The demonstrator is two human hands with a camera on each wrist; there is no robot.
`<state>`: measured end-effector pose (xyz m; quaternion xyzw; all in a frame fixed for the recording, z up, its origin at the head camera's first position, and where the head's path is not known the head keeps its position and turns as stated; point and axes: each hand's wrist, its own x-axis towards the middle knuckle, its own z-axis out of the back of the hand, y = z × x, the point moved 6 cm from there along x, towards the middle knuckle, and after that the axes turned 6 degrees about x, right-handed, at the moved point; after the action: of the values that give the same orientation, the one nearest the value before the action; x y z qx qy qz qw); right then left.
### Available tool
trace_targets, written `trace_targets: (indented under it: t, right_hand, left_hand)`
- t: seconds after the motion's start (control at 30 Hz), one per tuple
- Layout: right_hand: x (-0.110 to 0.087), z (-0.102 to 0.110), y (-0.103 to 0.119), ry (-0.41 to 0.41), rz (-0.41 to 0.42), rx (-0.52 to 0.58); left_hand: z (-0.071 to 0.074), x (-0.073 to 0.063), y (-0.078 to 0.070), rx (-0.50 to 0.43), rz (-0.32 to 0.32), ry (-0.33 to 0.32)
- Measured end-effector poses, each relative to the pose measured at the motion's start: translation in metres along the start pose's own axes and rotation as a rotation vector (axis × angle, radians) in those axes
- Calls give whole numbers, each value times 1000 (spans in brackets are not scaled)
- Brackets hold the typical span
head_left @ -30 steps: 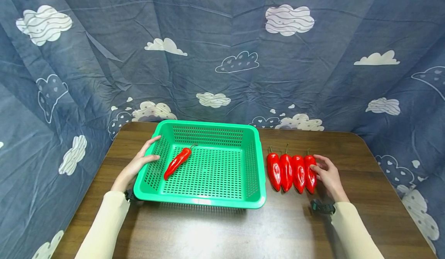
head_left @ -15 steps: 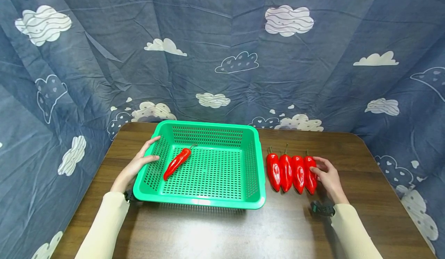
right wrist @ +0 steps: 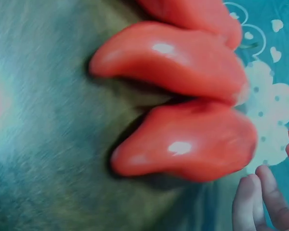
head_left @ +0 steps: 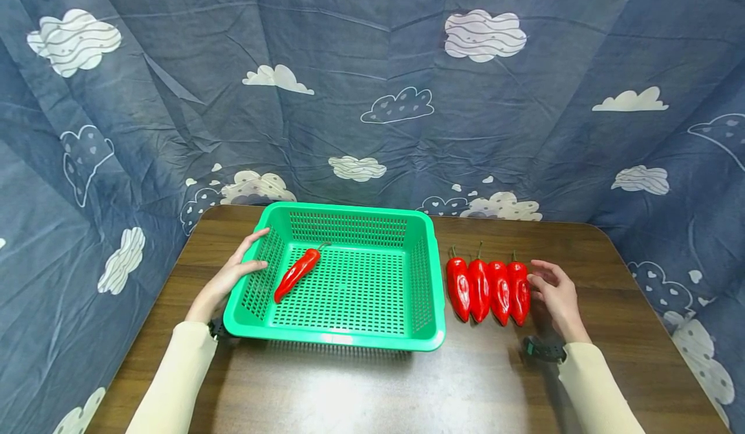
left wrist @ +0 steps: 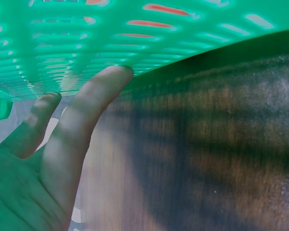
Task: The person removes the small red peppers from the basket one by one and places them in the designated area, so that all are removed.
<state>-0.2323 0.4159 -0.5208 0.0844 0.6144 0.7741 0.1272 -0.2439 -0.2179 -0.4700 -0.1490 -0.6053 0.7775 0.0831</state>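
My left hand (head_left: 224,277) holds the left rim of a green plastic basket (head_left: 334,338). Two digits reach over that rim in the head view; two fingers (left wrist: 70,139) lie outside the slotted wall in the left wrist view. One red pepper (head_left: 298,272) lies slanted inside the basket, stem to the back. To the basket's right, several more red peppers stand in a side-by-side row, stems away from me. My right hand (head_left: 555,292), fingers loosely bent, is just right of the rightmost pepper (head_left: 519,292) and holds nothing.
Everything rests on a brown wooden table (head_left: 279,382) with a bright glare near its front. A blue curtain (head_left: 361,130) with white clouds hangs behind and at both sides. A small dark device (head_left: 544,348) sits at my right wrist.
My right hand has let go of the rightmost pepper and drawn slightly right, leaving it in line with the others. The left hand and basket have stayed in place.
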Motion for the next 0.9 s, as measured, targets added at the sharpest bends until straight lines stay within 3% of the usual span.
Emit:
trace_targets:
  t: [0.17,0.3,0.47,0.73,0.9]
  right_hand:
    - [4,0,6,4,45,66]
    - [-9,-13,36,38,63,123]
    - [-27,-36,73,49,57,94]
    - [-36,-73,107,174,118,147]
    - [-41,-94,124,245,112,177]
  left_hand:
    - [0,-1,-1,0,0,-3]
    - [0,-1,-1,-2,4,-1]
    - [0,-1,-1,-22,15,7]
    - [0,0,-1,-11,-2,4]
    - [0,0,-2,13,-19,-10]
